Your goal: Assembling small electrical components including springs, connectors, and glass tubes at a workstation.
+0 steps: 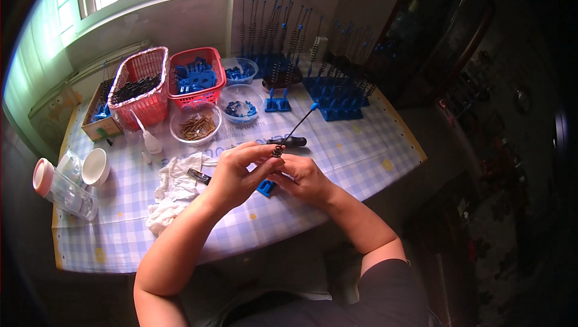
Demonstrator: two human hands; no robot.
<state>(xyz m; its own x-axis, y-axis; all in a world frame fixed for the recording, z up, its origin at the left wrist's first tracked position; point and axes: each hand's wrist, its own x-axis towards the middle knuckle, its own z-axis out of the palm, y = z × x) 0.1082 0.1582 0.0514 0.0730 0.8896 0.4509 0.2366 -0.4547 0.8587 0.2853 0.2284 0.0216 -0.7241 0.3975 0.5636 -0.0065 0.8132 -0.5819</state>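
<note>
My left hand pinches a small dark coil spring between thumb and fingers. A thin dark rod with a blue tip rises from the spring, slanting up to the right. Close beside it, my right hand has its fingers curled at the lower end of the rod and spring; what lies inside its grip is hidden. Under both hands a blue plastic piece shows in part. A black-handled tool lies just beyond the fingers, partly covered by them.
At the back stand red baskets of blue and black parts, a tub of brass-coloured pieces and blue bases with upright spring rods. Left are a white cloth, a squeeze bottle, a white cup and a clear bottle.
</note>
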